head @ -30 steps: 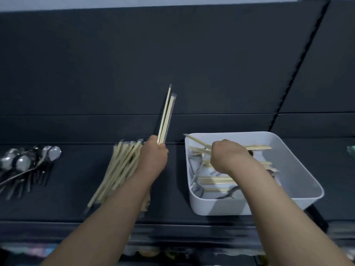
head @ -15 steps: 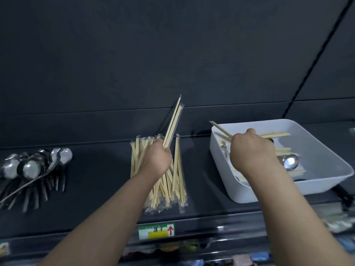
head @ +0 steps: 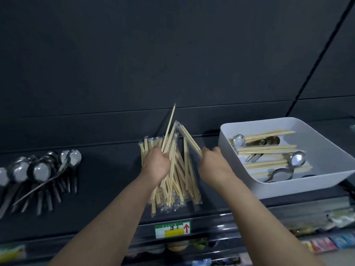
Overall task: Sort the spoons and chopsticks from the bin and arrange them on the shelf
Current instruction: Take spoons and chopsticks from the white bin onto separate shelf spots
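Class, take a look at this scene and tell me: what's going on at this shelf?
A person is sorting cutlery. The left hand grips a few chopsticks above the chopstick pile on the shelf, and the right hand holds a wrapped pair beside them. Sorted spoons lie at the left. The white bin at the right holds more spoons and chopsticks.

Wrapped chopsticks (head: 180,181) lie heaped on the dark shelf (head: 107,179), steel spoons (head: 38,169) fanned left, white bin (head: 288,187) (both kinds inside) right.
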